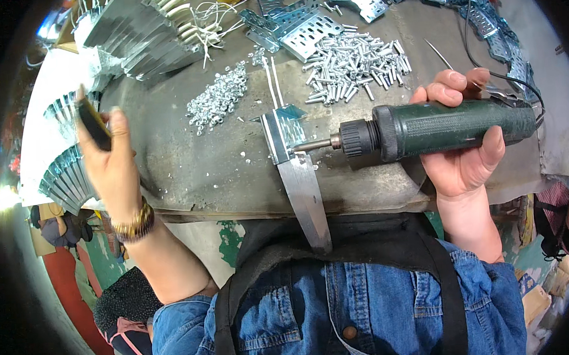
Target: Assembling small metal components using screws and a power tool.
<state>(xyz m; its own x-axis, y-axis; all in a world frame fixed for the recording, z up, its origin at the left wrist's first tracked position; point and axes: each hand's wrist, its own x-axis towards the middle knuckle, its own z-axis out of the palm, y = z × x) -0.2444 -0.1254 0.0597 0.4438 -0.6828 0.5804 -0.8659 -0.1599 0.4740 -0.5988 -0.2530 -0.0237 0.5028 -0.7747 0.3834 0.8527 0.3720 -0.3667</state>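
Taking the clamp-like bracket (289,128) as the dial's centre, with 12 o'clock away from the wearer, we found the dark green power driver (444,127) at 3 o'clock, above the tabletop (189,175). Its long axis ran almost level from 3 to 9, the bit (315,144) aimed at 9 with its tip at the bracket's side. The right grip (457,170) was wrapped about the driver's body, thumb on the near side and fingers over the far side.

We noted a cylindrical, finely textured casing and a black ribbed collar (357,138). The bracket was shiny, bluish sheet metal; from it a flat, smooth grey metal strip (304,199) reached past the table edge toward between 5 and 6, and two thin white leads (273,83) pointed near 12.

At 9 the left grip (114,166) was partly spread, a dark, yellow-edged piece (94,127) between thumb and fingers; we could not tell whether it was pinched. Small bright nuts (220,96) lay heaped at 10, cylindrical silvery bolts (356,66) between 1 and 2, and perforated plates (310,38) near 12.
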